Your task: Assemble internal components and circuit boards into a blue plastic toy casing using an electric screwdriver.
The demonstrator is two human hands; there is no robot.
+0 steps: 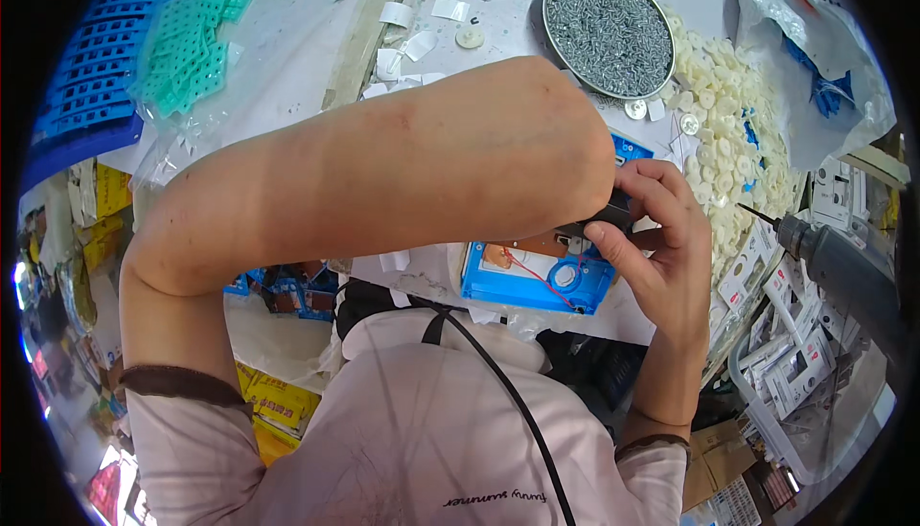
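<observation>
My left forearm [383,167] reaches across the table from the left, and its bent wrist end hides my left hand, so the fingers do not show. My right hand [666,224] is closed, thumb and fingers pinching a black part [616,210] that is half covered by the left arm. Just below lies an opened blue plastic casing [479,282] with a thin red wire, a round white piece and a brown board inside. More blue plastic [628,148] shows beyond the black part.
A round tin of small metal screws [609,33] stands at the back, beside heaped cream plastic discs [733,119]. A power screwdriver [843,272] is at the right, near a bin of white panels [795,373]. Green plastic pieces [187,52] and a blue crate [101,57] lie far left.
</observation>
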